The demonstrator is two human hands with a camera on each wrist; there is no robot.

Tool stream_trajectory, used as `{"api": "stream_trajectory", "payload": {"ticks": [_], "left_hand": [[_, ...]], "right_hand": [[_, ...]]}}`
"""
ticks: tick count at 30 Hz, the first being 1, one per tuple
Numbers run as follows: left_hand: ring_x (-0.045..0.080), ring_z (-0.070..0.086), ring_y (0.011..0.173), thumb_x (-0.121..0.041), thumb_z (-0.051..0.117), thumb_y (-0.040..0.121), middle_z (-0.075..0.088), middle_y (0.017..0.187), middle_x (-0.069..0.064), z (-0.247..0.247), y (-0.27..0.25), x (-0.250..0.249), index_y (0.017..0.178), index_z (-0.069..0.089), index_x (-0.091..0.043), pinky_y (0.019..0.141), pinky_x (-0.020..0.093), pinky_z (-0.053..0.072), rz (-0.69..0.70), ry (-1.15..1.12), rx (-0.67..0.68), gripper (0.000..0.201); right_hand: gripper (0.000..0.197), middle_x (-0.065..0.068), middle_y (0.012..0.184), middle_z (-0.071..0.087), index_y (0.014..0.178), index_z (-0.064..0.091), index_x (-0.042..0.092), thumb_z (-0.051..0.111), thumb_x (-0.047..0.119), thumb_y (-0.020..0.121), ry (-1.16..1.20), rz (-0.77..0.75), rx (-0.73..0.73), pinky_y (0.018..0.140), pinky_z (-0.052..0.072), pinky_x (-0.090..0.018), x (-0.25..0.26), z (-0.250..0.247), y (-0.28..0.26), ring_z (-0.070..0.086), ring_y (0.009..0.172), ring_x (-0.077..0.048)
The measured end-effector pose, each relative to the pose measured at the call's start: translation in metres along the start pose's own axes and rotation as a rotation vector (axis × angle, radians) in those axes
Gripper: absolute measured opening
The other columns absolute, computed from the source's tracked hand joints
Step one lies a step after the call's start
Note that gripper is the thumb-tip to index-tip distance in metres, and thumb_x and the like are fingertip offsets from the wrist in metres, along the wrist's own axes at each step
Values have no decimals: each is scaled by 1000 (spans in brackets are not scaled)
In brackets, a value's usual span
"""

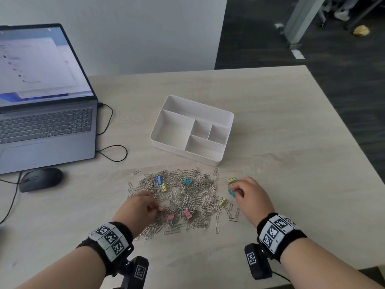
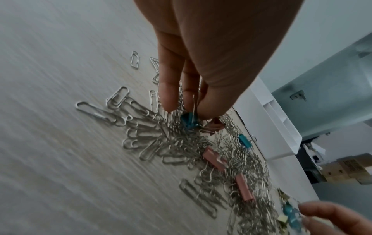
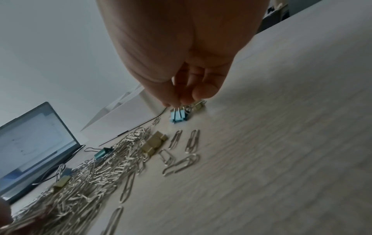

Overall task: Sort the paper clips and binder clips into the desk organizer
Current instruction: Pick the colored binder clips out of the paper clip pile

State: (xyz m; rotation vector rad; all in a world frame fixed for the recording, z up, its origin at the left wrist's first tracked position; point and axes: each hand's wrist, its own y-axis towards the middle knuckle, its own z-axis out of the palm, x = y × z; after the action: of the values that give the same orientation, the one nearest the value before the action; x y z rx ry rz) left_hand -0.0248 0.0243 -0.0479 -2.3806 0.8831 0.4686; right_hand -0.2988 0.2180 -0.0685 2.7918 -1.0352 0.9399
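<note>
A heap of silver paper clips [image 1: 179,197] lies on the desk, with pink, yellow, blue and teal binder clips mixed in. Behind it stands the empty white desk organizer [image 1: 220,161] with several compartments. My left hand [image 2: 193,109] reaches into the heap's near left side and pinches the wire handle of a teal binder clip [image 2: 188,122], with a pink one [image 2: 215,126] just beyond. At the heap's right edge my right hand [image 3: 177,103] pinches the handles of a light blue binder clip [image 3: 179,116] resting on the desk. A yellow binder clip [image 1: 231,180] lies just past it.
An open laptop [image 1: 41,122] stands at the left, with a black mouse [image 1: 40,179] and a looping black cable [image 1: 112,153] beside it. The desk's right edge [image 1: 343,126] drops to dark floor. Bare desk surface [image 1: 291,163] stretches right of the organizer.
</note>
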Motion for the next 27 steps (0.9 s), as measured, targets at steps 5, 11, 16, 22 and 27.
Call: {"api": "stream_trajectory", "payload": {"ticks": [5, 11, 16, 22, 27], "left_hand": [[10, 69, 55, -12, 66, 87, 70, 79, -5, -9, 0, -6, 80, 72, -24, 48, 13, 48, -287, -239, 25, 15], [17, 73, 70, -3, 72, 84, 77, 89, 12, -18, -2, -19, 88, 74, -5, 58, 29, 59, -466, -929, 21, 5], [14, 70, 66, 1, 70, 83, 74, 81, 9, -19, 0, -38, 89, 66, -1, 52, 28, 56, -427, -1146, 82, 7], [18, 67, 65, 6, 69, 82, 68, 77, 8, -11, -3, -52, 81, 64, -7, 47, 27, 54, -396, -1259, 148, 15], [17, 66, 62, 3, 71, 81, 67, 72, 6, -7, -6, -55, 79, 67, -10, 50, 26, 52, -356, -1150, 141, 14]], "right_hand": [[14, 13, 104, 54, 96, 71, 24, 68, 14, 86, 42, -80, -34, 66, 50, -26, 12, 3, -12, 54, 66, -3], [26, 8, 97, 64, 112, 64, 31, 67, 17, 90, 476, 19, 279, 62, 57, -23, 78, 9, -24, 56, 64, -4], [47, 13, 125, 60, 130, 55, 34, 72, 24, 87, 719, 64, 497, 71, 61, -29, 118, 15, -24, 69, 77, -12], [46, -5, 120, 63, 124, 62, 23, 74, 4, 84, 911, 83, 474, 77, 62, -38, 127, 26, -28, 69, 79, -17], [24, -10, 111, 65, 108, 67, 15, 72, 5, 87, 1001, 137, 445, 75, 61, -39, 120, 29, -33, 68, 77, -17]]}}
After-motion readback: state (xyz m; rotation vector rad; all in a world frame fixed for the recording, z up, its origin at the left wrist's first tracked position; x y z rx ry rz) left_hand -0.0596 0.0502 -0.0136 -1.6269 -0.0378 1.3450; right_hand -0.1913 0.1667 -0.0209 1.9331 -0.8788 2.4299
